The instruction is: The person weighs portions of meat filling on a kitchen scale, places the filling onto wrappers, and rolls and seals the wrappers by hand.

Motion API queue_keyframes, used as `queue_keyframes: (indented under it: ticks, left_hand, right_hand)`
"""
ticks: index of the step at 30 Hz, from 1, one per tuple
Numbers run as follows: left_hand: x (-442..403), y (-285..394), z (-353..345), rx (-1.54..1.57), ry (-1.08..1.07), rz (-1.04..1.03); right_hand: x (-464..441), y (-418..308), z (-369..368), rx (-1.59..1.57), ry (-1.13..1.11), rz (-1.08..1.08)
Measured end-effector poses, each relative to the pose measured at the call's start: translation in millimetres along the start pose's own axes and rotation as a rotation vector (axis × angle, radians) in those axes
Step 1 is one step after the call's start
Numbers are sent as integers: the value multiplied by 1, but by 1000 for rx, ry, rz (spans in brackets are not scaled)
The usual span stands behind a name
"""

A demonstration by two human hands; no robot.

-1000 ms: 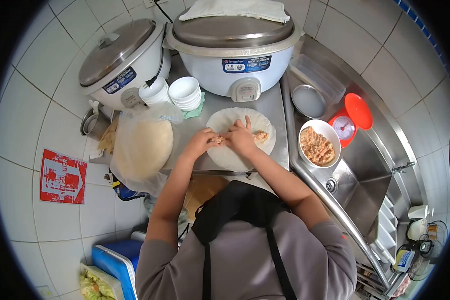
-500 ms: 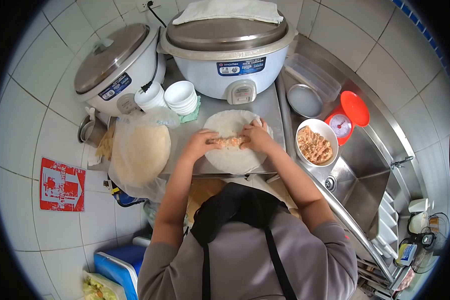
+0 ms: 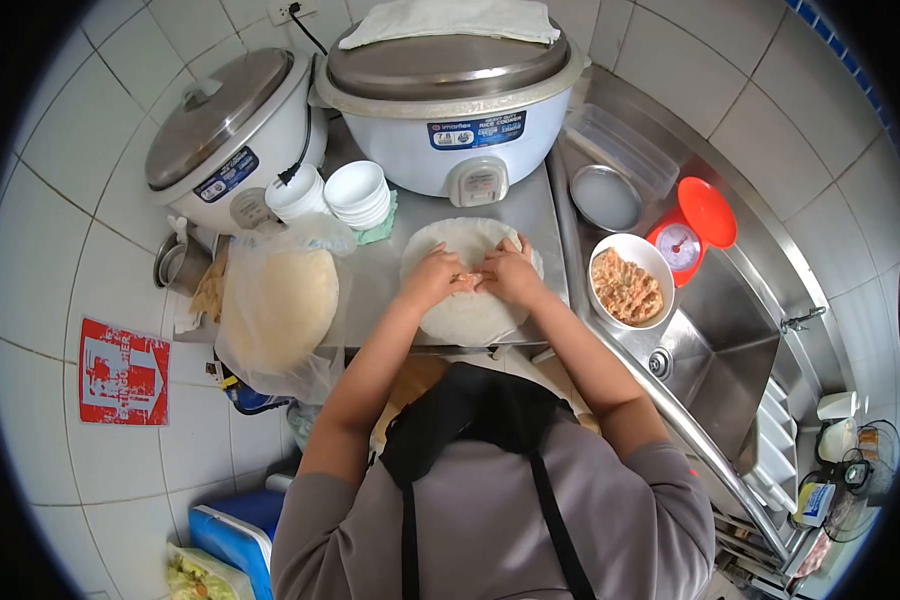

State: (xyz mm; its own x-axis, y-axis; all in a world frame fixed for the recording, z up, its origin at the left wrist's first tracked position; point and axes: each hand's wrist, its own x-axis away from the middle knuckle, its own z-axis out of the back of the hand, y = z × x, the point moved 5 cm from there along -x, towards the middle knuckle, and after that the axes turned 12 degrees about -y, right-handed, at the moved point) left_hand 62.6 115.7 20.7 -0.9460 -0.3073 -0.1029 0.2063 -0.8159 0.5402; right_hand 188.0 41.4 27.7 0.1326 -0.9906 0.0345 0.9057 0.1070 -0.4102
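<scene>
A thin round wrapper lies flat on the steel counter in front of me. Across its middle runs a short strip of orange-pink minced filling, mostly covered by my fingers. My left hand presses on the strip from the left, fingers curled and closed around its end. From the right, my right hand grips the other end in the same way. The fingertips of both hands nearly meet over the filling. A white bowl at the right holds more minced filling.
To the left, a stack of pale wrappers lies in clear plastic. White small bowls stand behind it, before a large rice cooker. A second rice cooker is at the back left. A red scale and sink are right.
My left hand has moved right along the filling, closer to my right hand. Less of the strip shows between them. The view has shifted slightly.
</scene>
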Motion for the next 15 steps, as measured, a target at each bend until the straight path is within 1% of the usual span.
queue_keyframes:
  ticks: [3,5,6,8,9,12,14,15]
  left_hand:
    - [2,1,-4,5,-19,-4]
    - [1,0,-3,-10,-7,-33]
    - [2,2,1,-16,44,-31]
    - [4,10,2,-21,150,-23]
    - [2,12,1,-39,116,-14]
    - [-1,7,-5,-68,2,6]
    - [-5,-9,-15,-53,-80,-2]
    - [-2,-5,-12,-30,-75,-9]
  right_hand:
    - [-1,1,-7,38,-20,38]
    - [2,3,-7,35,51,39]
    - [2,3,-3,36,90,41]
    - [7,10,3,62,161,-55]
    - [10,11,6,71,192,-104]
    - [10,11,5,78,-10,-141]
    - [6,14,1,92,-5,-120]
    - [6,14,-1,99,-6,-108]
